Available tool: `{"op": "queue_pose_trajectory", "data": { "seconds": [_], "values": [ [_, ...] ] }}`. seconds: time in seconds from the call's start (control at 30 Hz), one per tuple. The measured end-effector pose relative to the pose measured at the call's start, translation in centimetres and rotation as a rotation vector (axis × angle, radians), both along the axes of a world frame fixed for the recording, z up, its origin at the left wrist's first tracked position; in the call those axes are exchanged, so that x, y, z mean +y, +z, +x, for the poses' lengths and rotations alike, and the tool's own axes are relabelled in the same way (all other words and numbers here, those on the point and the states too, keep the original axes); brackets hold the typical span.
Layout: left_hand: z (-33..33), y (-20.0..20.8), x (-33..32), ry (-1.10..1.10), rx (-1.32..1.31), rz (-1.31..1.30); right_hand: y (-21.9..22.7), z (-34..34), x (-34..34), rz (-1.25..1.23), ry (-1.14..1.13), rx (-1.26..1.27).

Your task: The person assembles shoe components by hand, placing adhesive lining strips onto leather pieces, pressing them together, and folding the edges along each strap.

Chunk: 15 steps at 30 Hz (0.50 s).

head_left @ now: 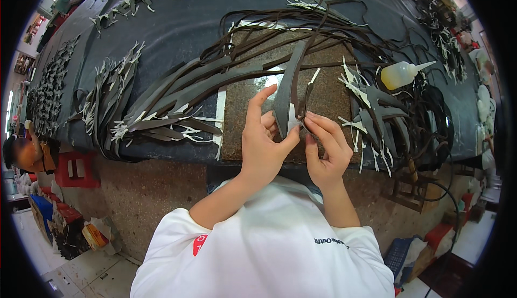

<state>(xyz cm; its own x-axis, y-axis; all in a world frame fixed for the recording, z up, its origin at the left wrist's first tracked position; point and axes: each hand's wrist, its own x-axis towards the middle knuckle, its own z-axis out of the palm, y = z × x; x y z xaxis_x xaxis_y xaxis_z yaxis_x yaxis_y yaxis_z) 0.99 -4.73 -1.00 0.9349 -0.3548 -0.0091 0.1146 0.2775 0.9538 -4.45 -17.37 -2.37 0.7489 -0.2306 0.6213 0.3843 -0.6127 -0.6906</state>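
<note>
A grey strap piece (288, 93), edged in dark brown and showing white at its lower end, stands tilted over a brown speckled stone slab (237, 107). My left hand (263, 142) grips its lower end between thumb and fingers, with the index finger raised off it. Close beside, my right hand (329, 150) is closed in a pinch on a thin dark strip (308, 96) with a whitish tip, at the strap's right edge. The fingertips of both hands nearly meet there, hiding the exact contact.
More grey straps with white ends (156, 125) lie left of the slab, others (379, 109) to its right. Long dark strips (264, 15) cross its far side. A squeeze bottle of yellow liquid (398, 75) lies tilted at right. A red stool (75, 169) stands below the table's left edge.
</note>
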Motion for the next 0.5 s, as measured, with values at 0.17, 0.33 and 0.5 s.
{"op": "queue_pose_trajectory", "data": {
  "seconds": [0.17, 0.33, 0.5],
  "values": [
    [0.0, -0.8, -0.1, 0.073, -0.083, 0.066, 0.2, 0.1, -0.1, -0.094, 0.024, -0.019],
    [-0.1, -1.6, -0.4, 0.234, -0.52, 0.439, 0.4, 0.1, -0.1, -0.078, 0.042, 0.022],
    [-0.2, -1.1, -0.2, 0.174, -0.344, 0.28, 0.9, -0.1, 0.1, -0.069, 0.014, 0.061]
  ]
}}
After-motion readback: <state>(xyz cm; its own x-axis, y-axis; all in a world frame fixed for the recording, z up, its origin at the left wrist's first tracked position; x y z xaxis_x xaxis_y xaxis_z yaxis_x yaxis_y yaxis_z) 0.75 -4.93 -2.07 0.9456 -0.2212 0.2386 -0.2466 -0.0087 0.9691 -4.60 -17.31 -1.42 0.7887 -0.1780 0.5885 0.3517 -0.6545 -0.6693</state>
